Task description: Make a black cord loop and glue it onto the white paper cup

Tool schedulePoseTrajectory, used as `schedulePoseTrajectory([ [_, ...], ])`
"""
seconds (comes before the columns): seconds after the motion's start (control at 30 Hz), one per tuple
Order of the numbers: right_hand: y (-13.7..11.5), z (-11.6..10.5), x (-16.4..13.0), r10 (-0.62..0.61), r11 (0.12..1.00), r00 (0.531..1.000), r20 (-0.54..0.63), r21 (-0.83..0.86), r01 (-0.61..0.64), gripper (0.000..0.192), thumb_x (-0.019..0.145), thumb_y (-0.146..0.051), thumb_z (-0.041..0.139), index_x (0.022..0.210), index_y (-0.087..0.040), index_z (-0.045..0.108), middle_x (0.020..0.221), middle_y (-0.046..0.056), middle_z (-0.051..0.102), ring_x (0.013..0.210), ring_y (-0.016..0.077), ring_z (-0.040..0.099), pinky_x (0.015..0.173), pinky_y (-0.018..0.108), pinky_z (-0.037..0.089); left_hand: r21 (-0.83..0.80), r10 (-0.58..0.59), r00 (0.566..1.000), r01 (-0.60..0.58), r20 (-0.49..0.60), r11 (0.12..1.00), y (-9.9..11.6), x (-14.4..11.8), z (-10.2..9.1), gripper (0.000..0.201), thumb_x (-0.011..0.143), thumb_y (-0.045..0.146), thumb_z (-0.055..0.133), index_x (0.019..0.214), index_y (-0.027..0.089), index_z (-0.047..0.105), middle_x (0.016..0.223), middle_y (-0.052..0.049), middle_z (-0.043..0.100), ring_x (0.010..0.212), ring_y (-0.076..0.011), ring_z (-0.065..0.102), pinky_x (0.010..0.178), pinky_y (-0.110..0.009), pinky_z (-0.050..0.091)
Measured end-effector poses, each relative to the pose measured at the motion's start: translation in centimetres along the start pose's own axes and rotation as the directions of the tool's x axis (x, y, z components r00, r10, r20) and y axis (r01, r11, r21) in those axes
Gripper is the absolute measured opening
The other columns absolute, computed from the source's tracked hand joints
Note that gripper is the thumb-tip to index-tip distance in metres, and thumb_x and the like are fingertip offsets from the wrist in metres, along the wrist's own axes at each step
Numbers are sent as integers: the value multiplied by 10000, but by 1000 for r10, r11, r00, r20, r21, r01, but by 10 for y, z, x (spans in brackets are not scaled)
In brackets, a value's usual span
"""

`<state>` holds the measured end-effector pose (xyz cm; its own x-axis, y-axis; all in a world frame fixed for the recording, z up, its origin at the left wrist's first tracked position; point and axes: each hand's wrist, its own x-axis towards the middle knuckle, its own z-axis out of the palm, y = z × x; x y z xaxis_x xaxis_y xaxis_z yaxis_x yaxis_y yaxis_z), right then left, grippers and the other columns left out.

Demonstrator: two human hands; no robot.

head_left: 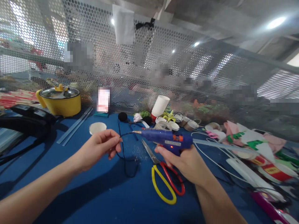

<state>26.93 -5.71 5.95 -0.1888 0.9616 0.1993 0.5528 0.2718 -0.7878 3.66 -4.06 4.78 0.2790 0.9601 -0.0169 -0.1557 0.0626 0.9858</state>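
My left hand [99,147] is closed in a pinch on one end of a thin black cord [126,134], whose stretched part runs toward the glue gun's nozzle. More black cord loops onto the blue table below. In my right hand [187,163] is a blue hot glue gun [158,137], its metal tip pointing left at the cord and a small red light glowing. A long translucent glue stick [212,143] sticks out of its back. Under the glue gun lie scissors [153,155] with one yellow and one red handle, blades partly covered by my right hand.
Behind stand a yellow electric pot [64,104], a lit phone [103,99] and stacked paper cups [160,105]. A white round piece [97,127] and glue sticks [74,126] lie at left. A power strip [254,179] and craft scraps crowd the right. A perforated metal screen [130,68] borders the table.
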Motion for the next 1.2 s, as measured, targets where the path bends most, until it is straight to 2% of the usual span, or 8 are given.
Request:
schedulePoseTrajectory([
  [0.07,1,-3,0,11,999,996,93,32,-14,197,738,-353,532,701,-165,580,410,-45,471,425,110,494,480,228,434,88,30,1000,-30,6,996,-1,3,-4,94,722,163,561,642,115,570,525,-20,569,392,-58,457,380,-148,365],
  [0.17,7,-8,4,67,998,985,158,-1,-68,234,744,-355,530,619,-158,550,405,-42,460,423,96,467,474,219,415,168,148,981,-126,-122,978,2,9,-16,102,722,153,554,624,126,558,537,-4,556,390,-41,433,373,-130,339],
  [0.33,18,-12,19,104,980,991,-80,177,-89,227,681,-336,585,570,-155,503,444,-36,477,428,88,449,444,215,377,158,222,949,-189,-226,969,12,13,-32,110,717,145,546,608,135,540,529,8,522,390,-33,401,363,-123,313],
  [0.47,32,-18,39,211,921,917,-339,384,-70,242,574,-314,675,660,-133,540,570,-16,562,511,92,503,514,219,417,173,223,949,-186,-225,967,12,13,-32,105,715,159,548,614,131,547,535,8,515,410,-32,408,374,-120,315],
  [0.63,37,-23,44,216,876,960,-177,470,-110,296,602,-362,663,719,-115,548,584,-8,563,483,72,494,470,202,408,195,210,958,-172,-193,966,8,16,-32,114,704,227,572,642,136,547,550,19,518,414,-30,409,377,-132,302],
  [0.9,-7,17,19,-17,971,997,71,240,-1,221,707,-341,577,792,-143,527,588,6,570,477,102,532,441,222,434,161,133,979,-109,-152,981,9,9,-22,167,680,275,594,626,144,506,534,40,509,393,-25,395,372,-152,281],
  [1.07,1,31,28,33,998,978,-204,53,-22,210,684,-283,587,825,-139,529,555,4,563,440,124,532,455,264,443,204,162,980,-136,-118,970,11,5,-19,169,715,286,560,639,150,495,548,46,518,384,-16,397,377,-150,289],
  [1.2,5,30,26,44,953,995,-87,304,-16,229,713,-361,562,712,-134,538,534,-2,551,441,95,511,434,228,434,295,132,987,-100,-90,950,9,7,-19,183,735,291,538,633,146,495,538,43,523,381,-19,398,378,-157,293],
])
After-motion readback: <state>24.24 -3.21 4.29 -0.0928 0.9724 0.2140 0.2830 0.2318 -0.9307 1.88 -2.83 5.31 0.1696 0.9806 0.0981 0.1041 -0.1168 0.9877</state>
